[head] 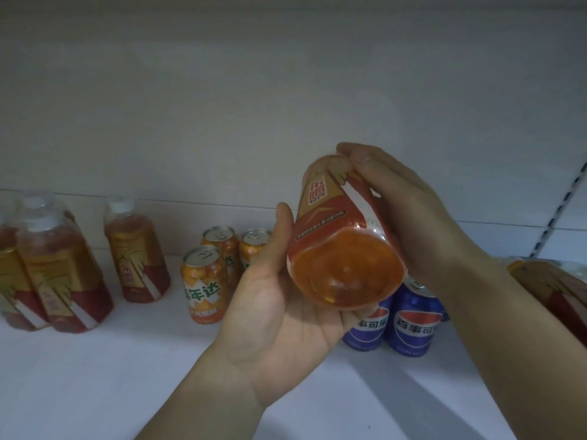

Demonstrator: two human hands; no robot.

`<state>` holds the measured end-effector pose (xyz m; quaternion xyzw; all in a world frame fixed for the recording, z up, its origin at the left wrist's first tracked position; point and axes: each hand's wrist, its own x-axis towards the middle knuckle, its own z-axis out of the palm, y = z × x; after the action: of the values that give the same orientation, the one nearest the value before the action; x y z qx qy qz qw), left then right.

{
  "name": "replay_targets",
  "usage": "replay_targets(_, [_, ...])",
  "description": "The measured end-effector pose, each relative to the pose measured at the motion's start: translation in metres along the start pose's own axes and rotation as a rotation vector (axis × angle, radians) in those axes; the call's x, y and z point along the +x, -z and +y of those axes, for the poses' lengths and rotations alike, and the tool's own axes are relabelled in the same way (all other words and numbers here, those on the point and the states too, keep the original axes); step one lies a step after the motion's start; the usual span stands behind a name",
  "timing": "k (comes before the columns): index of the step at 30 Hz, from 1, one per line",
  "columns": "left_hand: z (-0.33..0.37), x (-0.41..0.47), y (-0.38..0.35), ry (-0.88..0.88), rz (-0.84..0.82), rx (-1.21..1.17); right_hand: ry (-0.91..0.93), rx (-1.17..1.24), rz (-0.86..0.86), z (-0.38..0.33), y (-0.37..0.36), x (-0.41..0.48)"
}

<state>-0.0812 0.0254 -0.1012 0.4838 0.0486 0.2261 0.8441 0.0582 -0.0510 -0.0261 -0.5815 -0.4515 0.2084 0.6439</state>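
Note:
Both my hands hold an orange drink bottle (pixel 336 236) with a red and gold label above the white shelf (pixel 95 376). It is tipped away from me, so its round base faces the camera and its cap end is hidden. My left hand (pixel 279 312) cups the base from below, palm up, thumb along the bottle's left side. My right hand (pixel 409 214) wraps the upper right side, thumb over the top of the label.
Three matching bottles (pixel 63 274) stand at the left of the shelf. Orange soda cans (pixel 205 287) stand in the middle, blue cola cans (pixel 413 319) behind my hands. Another bottle (pixel 552 290) lies at the right edge, near a slotted upright (pixel 559 211).

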Motion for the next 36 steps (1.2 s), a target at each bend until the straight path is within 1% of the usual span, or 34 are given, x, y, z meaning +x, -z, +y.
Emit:
replay_targets(4, [0.003, -0.004, -0.004, -0.004, 0.051, -0.054, -0.046, 0.007, 0.022, 0.000, -0.004, -0.002])
replay_targets(7, [0.006, -0.008, -0.013, 0.019, 0.040, -0.259, -0.043, -0.009, -0.005, -0.003, -0.007, -0.005])
replay_targets(8, [0.007, -0.009, -0.016, -0.008, 0.044, -0.283, -0.043, -0.021, -0.026, -0.006, -0.007, -0.006])
replay_targets(11, [0.008, -0.007, -0.016, -0.189, 0.131, -0.131, -0.040, -0.121, -0.163, -0.011, -0.010, -0.009])
replay_targets(13, [0.012, -0.006, -0.013, -0.332, 0.178, -0.019, 0.035, -0.248, -0.256, -0.009, -0.011, -0.010])
replay_targets(15, [0.017, -0.004, -0.007, -0.447, 0.177, 0.092, 0.134, -0.278, -0.270, -0.007, -0.012, -0.010])
replay_targets(19, [0.025, -0.003, 0.011, -0.630, 0.197, 0.494, 0.305, -0.297, -0.223, -0.002, -0.011, -0.009])
replay_targets(20, [0.026, -0.004, 0.013, -0.650, 0.214, 0.548, 0.337, -0.330, -0.206, -0.001, -0.010, -0.009])
replay_targets(23, [0.025, -0.009, 0.018, -0.705, 0.246, 0.610, 0.395, -0.433, -0.149, 0.002, -0.013, -0.013])
replay_targets(27, [0.023, -0.011, 0.024, -0.780, 0.312, 0.659, 0.435, -0.464, -0.087, 0.003, -0.021, -0.018])
replay_targets(34, [0.034, -0.020, 0.028, -0.852, 0.296, 0.791, 0.500, -0.586, -0.033, -0.007, -0.032, -0.030])
replay_targets(36, [0.037, -0.024, 0.032, -0.845, 0.274, 0.838, 0.527, -0.576, -0.023, -0.010, -0.035, -0.034])
